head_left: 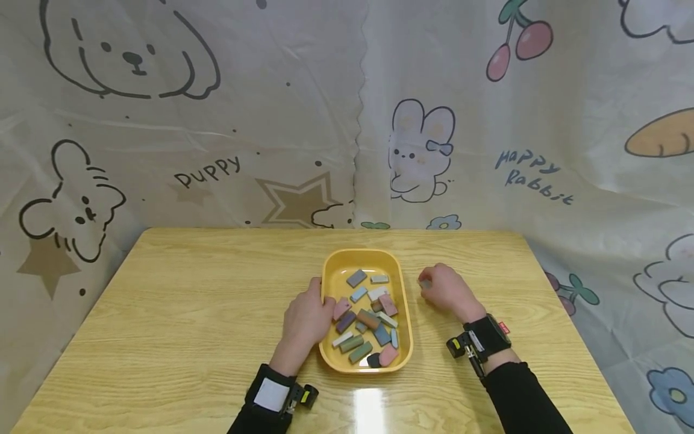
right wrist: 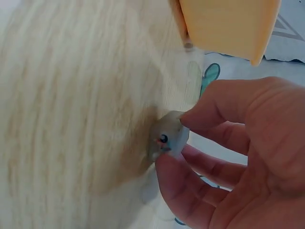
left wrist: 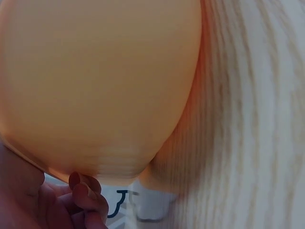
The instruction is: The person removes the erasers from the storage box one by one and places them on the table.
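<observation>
"Pinched between thumb and fingertip, that's how the right hand (head_left: 447, 291) has the little grey piece (right wrist: 167, 136)."

"Is that a face on it?"

"Some small dark mark shows, rather like an eye, but it's too blurred for me to say. The piece sits out to the right of the yellow tray (head_left: 336, 274), apart from it and close to the table (head_left: 217, 319). Whether it touches the wood, I can't tell."

"What about the left hand (head_left: 306, 319)?"

"Gripping the tray's left side, thumb at the rim, fingers curled by the outer wall."

"And inside the tray?"

"Small blocks, all jumbled. A brown block (head_left: 368, 319) slants across the middle, with a purple block (head_left: 346, 321) to its left. Down at the near end there's a pink block (head_left: 388, 355) and a black block (head_left: 373, 360) just beside it. Up at the far end lies a slate block (head_left: 356, 278)."

"Nice cloth (head_left: 303, 120) behind, too."

"Yes, with a rabbit drawing (head_left: 422, 154) facing us across the table."
</observation>
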Available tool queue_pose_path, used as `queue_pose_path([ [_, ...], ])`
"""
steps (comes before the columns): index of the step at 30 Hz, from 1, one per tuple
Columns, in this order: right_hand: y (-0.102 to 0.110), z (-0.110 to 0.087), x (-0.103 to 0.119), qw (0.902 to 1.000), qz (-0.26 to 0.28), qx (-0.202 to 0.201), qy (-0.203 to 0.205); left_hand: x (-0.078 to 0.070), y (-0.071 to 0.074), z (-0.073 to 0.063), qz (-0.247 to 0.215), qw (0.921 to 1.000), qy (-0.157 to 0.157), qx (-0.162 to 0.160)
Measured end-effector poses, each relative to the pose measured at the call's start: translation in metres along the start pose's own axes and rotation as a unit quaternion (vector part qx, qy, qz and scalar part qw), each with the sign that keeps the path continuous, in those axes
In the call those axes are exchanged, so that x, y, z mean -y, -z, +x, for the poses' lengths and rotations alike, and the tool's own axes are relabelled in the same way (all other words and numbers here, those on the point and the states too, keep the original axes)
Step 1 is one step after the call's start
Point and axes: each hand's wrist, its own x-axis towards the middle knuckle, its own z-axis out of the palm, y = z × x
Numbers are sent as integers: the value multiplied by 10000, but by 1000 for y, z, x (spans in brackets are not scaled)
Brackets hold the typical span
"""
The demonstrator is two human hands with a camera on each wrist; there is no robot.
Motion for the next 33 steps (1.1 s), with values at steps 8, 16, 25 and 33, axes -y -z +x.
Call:
queue_pose_path([
  [8, 30, 13, 46, 9982, 200, -459, 317, 5, 4, 1, 57, 10000, 38, -23],
  [16, 35, 33, 119, 9947, 496, -367, 818, 2, 2, 3, 41, 10000, -54, -18],
  [25, -19, 54, 149, 9968, -235, 142, 750, 1, 1, 2, 56, 9999, -74, -83],
  [33, -45, 53, 148, 9920, -945, -245, 794, 1, 0, 3, 43, 10000, -26, -84],
])
